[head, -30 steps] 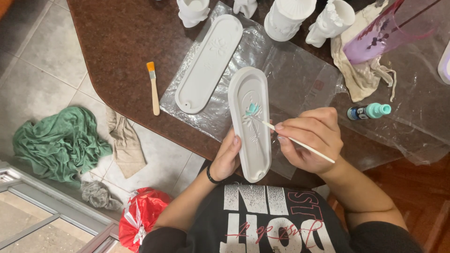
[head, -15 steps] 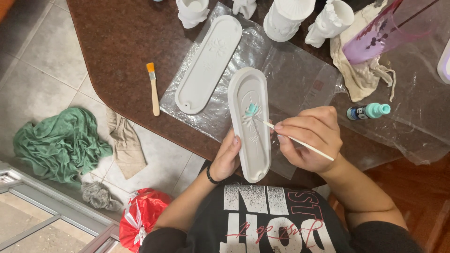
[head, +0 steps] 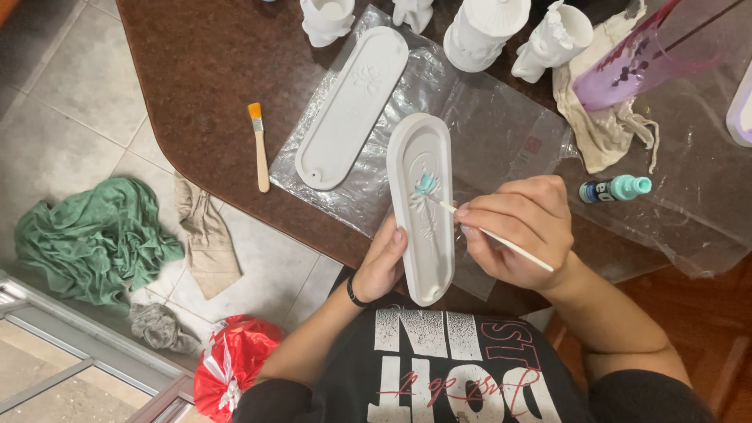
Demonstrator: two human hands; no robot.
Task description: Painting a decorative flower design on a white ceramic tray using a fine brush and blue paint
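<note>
oval tray (head: 423, 227) | long axis near-far | brush (head: 501, 239) tip points left

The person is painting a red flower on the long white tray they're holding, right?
Not red. The head view shows the flower is teal. The rest holds: the right hand works a thin brush on the long white tray, which the left hand holds.

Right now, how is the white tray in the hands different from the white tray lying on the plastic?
The held tray has teal paint on its flower; the lying tray has none. The left hand grips the held tray, while the lying tray rests untouched on the plastic sheet. Both are long white ovals.
</note>
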